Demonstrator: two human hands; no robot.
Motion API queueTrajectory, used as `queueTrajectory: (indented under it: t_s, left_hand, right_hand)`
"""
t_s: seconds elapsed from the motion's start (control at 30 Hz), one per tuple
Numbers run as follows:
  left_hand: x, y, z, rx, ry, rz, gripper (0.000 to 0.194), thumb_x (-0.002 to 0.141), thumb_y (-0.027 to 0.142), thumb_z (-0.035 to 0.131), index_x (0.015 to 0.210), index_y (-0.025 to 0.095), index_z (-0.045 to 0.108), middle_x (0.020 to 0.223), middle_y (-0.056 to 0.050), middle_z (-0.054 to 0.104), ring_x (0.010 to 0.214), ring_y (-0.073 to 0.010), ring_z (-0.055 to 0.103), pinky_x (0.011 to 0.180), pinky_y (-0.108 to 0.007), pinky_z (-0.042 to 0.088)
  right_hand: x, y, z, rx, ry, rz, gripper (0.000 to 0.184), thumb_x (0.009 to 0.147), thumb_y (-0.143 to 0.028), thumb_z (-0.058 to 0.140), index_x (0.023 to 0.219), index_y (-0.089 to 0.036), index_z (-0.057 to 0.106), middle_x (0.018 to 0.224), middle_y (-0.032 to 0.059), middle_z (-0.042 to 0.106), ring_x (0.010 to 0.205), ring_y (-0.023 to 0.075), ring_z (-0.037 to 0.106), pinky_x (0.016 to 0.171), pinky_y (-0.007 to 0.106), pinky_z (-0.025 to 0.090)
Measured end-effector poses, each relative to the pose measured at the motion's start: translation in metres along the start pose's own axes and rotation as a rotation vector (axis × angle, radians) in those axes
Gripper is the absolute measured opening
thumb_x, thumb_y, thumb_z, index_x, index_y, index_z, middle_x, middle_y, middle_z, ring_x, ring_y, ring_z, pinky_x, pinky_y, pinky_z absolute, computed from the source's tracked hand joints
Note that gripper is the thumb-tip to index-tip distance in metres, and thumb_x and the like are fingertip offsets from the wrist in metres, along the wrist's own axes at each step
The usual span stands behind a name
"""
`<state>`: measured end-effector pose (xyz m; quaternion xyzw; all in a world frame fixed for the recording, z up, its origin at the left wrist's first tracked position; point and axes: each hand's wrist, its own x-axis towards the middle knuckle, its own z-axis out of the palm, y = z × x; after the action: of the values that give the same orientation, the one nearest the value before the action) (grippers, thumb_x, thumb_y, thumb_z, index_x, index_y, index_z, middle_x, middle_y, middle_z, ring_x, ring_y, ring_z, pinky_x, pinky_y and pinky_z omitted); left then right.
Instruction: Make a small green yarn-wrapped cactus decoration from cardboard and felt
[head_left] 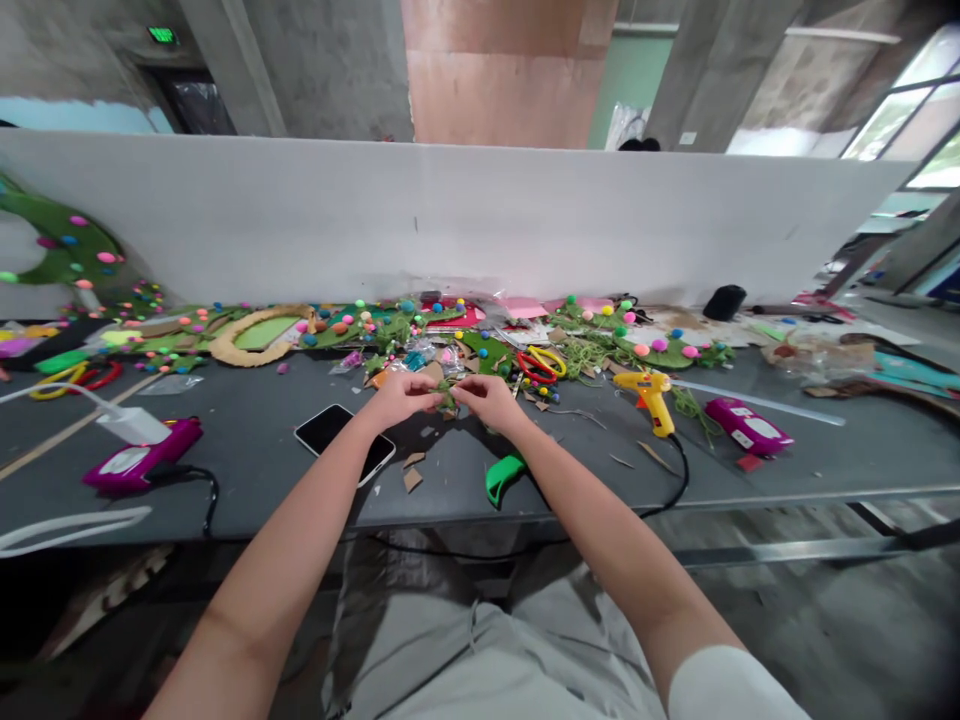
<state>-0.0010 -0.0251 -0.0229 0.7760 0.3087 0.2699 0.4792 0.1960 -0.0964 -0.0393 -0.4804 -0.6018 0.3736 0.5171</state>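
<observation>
Over the middle of the dark table, my left hand [405, 396] and my right hand [487, 398] meet with fingertips pinched on a small green piece [448, 398]. Its exact kind is too small to make out, and the fingers partly cover it. Below my left wrist lies a phone [330, 428] with a dark screen. A green-handled tool [502, 478] rests beside my right forearm. Brown cardboard scraps [412, 478] are scattered just in front of my hands. Behind them sit red-handled scissors [534, 368] and yellow-handled scissors [551, 358].
To the right are a yellow glue gun [651, 398] with its black cord and a purple power strip [748, 427]. Another purple power strip [142, 457] with a white charger is at left. A cardboard ring [259, 336] and pompom-dotted green felt [360, 325] lie along the white partition [450, 220].
</observation>
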Motion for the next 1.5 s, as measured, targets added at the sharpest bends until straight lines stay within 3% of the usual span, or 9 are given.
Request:
queueTrajectory:
  t_s: [0.1, 0.27, 0.4, 0.5, 0.67, 0.83, 1.1, 1.33, 1.5]
  left_hand:
    - [0.000, -0.001, -0.001, 0.021, -0.002, 0.018, 0.034, 0.074, 0.044, 0.079, 0.079, 0.013, 0.069, 0.068, -0.003, 0.069, 0.065, -0.0150, 0.064, 0.063, -0.025, 0.048]
    - [-0.001, 0.002, -0.003, 0.004, 0.036, 0.044, 0.031, 0.078, 0.044, 0.075, 0.080, 0.013, 0.069, 0.068, -0.002, 0.067, 0.065, -0.0146, 0.063, 0.065, -0.026, 0.048]
    - [0.000, 0.000, -0.002, -0.022, 0.055, 0.057, 0.029, 0.076, 0.042, 0.076, 0.079, 0.014, 0.067, 0.068, -0.001, 0.066, 0.063, -0.0131, 0.060, 0.063, -0.026, 0.047]
    - [0.002, -0.004, -0.002, -0.028, 0.048, 0.073, 0.029, 0.077, 0.041, 0.075, 0.081, 0.014, 0.066, 0.068, 0.000, 0.064, 0.063, -0.0130, 0.060, 0.062, -0.025, 0.046]
    - [0.003, -0.008, -0.003, -0.010, 0.043, 0.083, 0.028, 0.080, 0.041, 0.073, 0.080, 0.015, 0.065, 0.066, 0.000, 0.064, 0.061, -0.0127, 0.059, 0.059, -0.024, 0.044]
    - [0.002, -0.006, -0.003, -0.018, 0.019, 0.069, 0.025, 0.080, 0.039, 0.072, 0.085, 0.014, 0.068, 0.068, -0.001, 0.065, 0.062, -0.0127, 0.060, 0.059, -0.023, 0.044]
    - [0.002, -0.005, 0.001, -0.072, 0.057, 0.064, 0.028, 0.076, 0.037, 0.076, 0.089, 0.013, 0.068, 0.067, 0.000, 0.064, 0.060, -0.0120, 0.061, 0.062, -0.025, 0.048]
    - [0.000, 0.000, 0.000, -0.064, 0.054, 0.091, 0.024, 0.082, 0.037, 0.073, 0.080, 0.014, 0.068, 0.065, 0.000, 0.064, 0.060, -0.0117, 0.061, 0.062, -0.025, 0.049]
    - [0.001, 0.000, 0.002, -0.196, 0.027, 0.012, 0.024, 0.079, 0.034, 0.078, 0.081, 0.012, 0.068, 0.070, -0.002, 0.068, 0.065, -0.0130, 0.067, 0.066, -0.027, 0.055]
  right_hand:
    - [0.001, -0.001, -0.002, 0.022, 0.014, 0.032, 0.041, 0.073, -0.057, 0.071, 0.077, -0.016, 0.070, 0.065, -0.0003, 0.063, 0.055, 0.0111, 0.050, 0.053, 0.025, 0.039]
    - [0.007, 0.003, -0.013, 0.063, 0.141, 0.075, 0.050, 0.077, -0.065, 0.063, 0.087, -0.017, 0.068, 0.070, 0.0004, 0.062, 0.055, 0.0110, 0.050, 0.051, 0.025, 0.039]
    - [0.008, 0.006, -0.018, 0.024, 0.206, 0.105, 0.047, 0.081, -0.065, 0.061, 0.070, -0.019, 0.059, 0.052, -0.0035, 0.047, 0.047, 0.0112, 0.044, 0.048, 0.026, 0.033]
    - [0.005, 0.005, -0.016, -0.023, 0.178, 0.088, 0.048, 0.081, -0.064, 0.062, 0.064, -0.020, 0.055, 0.049, -0.0034, 0.046, 0.047, 0.0108, 0.042, 0.049, 0.027, 0.032]
    - [0.002, 0.002, -0.011, -0.013, 0.095, 0.036, 0.043, 0.075, -0.058, 0.071, 0.090, -0.017, 0.069, 0.071, 0.0008, 0.063, 0.059, 0.0129, 0.052, 0.055, 0.027, 0.040]
    - [0.001, 0.001, -0.009, -0.040, 0.074, 0.042, 0.045, 0.076, -0.059, 0.071, 0.090, -0.017, 0.070, 0.074, 0.0021, 0.065, 0.062, 0.0140, 0.055, 0.059, 0.028, 0.044]
    - [0.002, 0.007, -0.007, -0.091, 0.024, 0.025, 0.041, 0.077, -0.058, 0.071, 0.086, -0.018, 0.069, 0.070, 0.0008, 0.063, 0.059, 0.0136, 0.052, 0.057, 0.028, 0.041]
    - [0.000, 0.004, -0.006, -0.120, 0.039, 0.023, 0.038, 0.080, -0.055, 0.067, 0.082, -0.017, 0.065, 0.063, -0.0012, 0.056, 0.055, 0.0133, 0.049, 0.055, 0.029, 0.038]
    - [0.000, 0.004, -0.006, -0.177, 0.033, 0.007, 0.036, 0.083, -0.054, 0.062, 0.080, -0.019, 0.062, 0.063, -0.0008, 0.055, 0.056, 0.0142, 0.049, 0.056, 0.029, 0.038]
